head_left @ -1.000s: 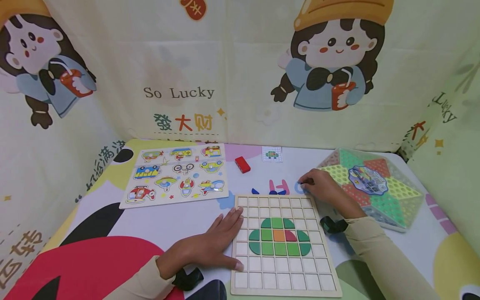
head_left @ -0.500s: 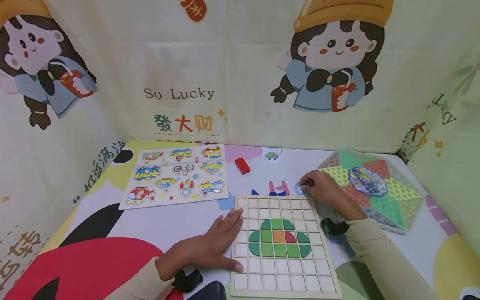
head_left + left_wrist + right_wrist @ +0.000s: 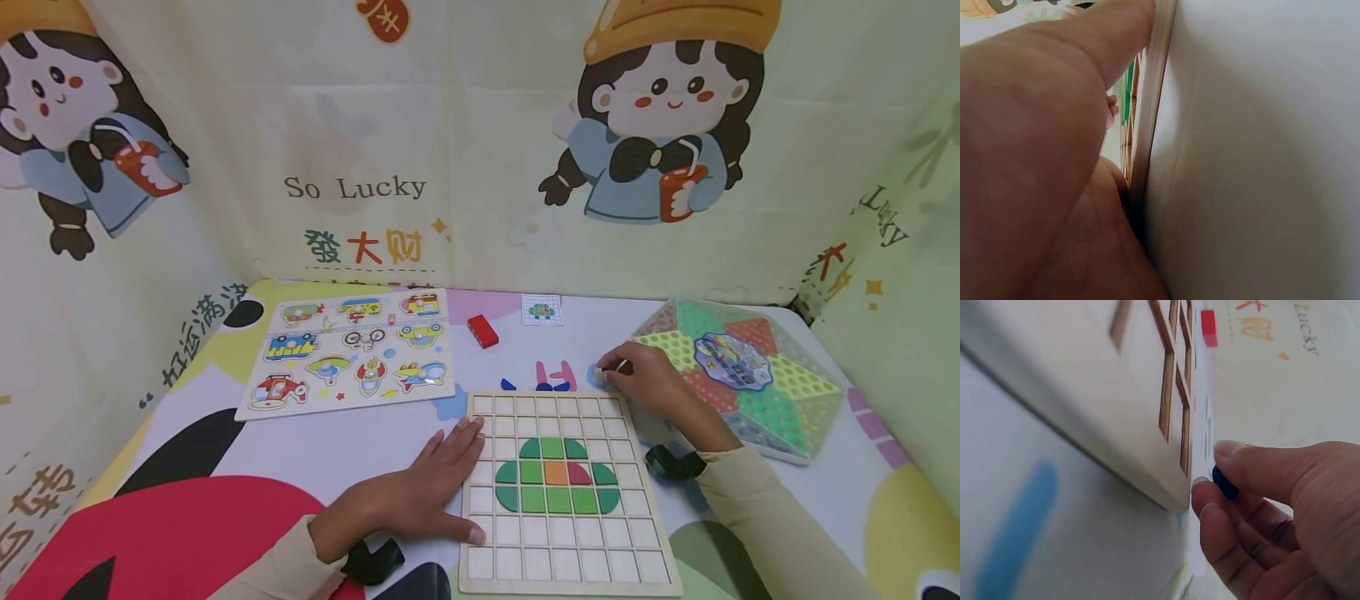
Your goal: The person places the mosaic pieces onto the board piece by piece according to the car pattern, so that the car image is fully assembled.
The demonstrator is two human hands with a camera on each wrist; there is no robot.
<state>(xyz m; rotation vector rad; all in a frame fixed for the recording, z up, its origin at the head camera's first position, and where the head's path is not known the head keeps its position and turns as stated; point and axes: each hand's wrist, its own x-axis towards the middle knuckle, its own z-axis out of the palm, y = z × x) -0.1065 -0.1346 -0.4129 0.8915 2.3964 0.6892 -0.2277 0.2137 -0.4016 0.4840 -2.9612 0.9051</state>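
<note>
A wooden grid board (image 3: pixel 555 564) lies on the table, several of its cells filled with green square tiles (image 3: pixel 558 500), darker green rounded tiles (image 3: pixel 506 498), an orange square (image 3: pixel 556 472) and a red rounded piece (image 3: pixel 578 474). My left hand (image 3: pixel 420 496) rests along the board's left edge with fingers straight, fingertips and thumb on its rim. Beyond the far right corner, my right hand (image 3: pixel 647 379) pinches a small dark blue piece (image 3: pixel 1225 484) between thumb and fingers. More dark blue pieces (image 3: pixel 552 387) lie just past the far edge, partly hidden by the board.
A vehicle picture puzzle board (image 3: pixel 348 387) lies at the far left. Behind the grid board are a red block (image 3: pixel 483 331) and a small card with a gridded picture (image 3: pixel 542 310). A hexagonal box with a star pattern (image 3: pixel 750 333) sits beside my right forearm.
My right hand has turned its fingers slightly around the blue piece while staying in nearly the same spot. The left hand and the tiles have not moved; the head view shifted a little.
</note>
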